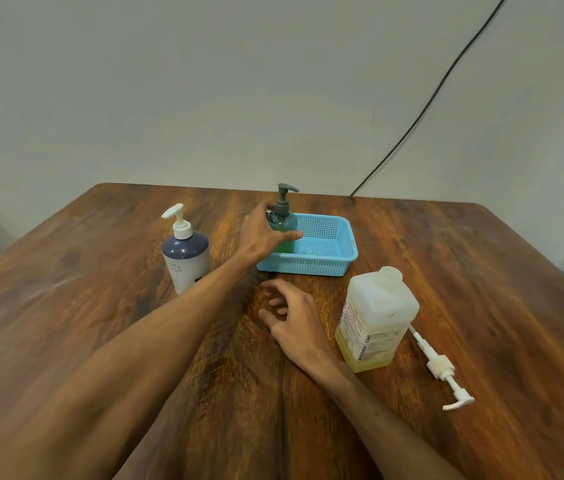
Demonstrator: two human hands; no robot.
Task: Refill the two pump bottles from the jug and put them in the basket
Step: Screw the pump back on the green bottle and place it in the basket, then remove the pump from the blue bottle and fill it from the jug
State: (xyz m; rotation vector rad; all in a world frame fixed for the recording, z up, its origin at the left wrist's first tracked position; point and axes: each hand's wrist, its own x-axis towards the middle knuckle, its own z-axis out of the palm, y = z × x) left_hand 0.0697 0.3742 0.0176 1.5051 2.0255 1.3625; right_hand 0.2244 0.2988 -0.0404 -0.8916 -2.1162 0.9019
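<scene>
Nearest me, my right hand (pixel 292 317) rests on the brown wooden table (pixel 481 289), fingers loosely curled around nothing, short of the light blue plastic mesh basket (pixel 329 245). My left hand (pixel 262 233) wraps the teal translucent pump bottle (pixel 282 230), upright in the basket's left end. Left of the basket stands the navy-and-white pump bottle (pixel 185 252), nearer my left hand. The cloudy plastic jug (pixel 376 320) sits just right of my right hand.
</scene>
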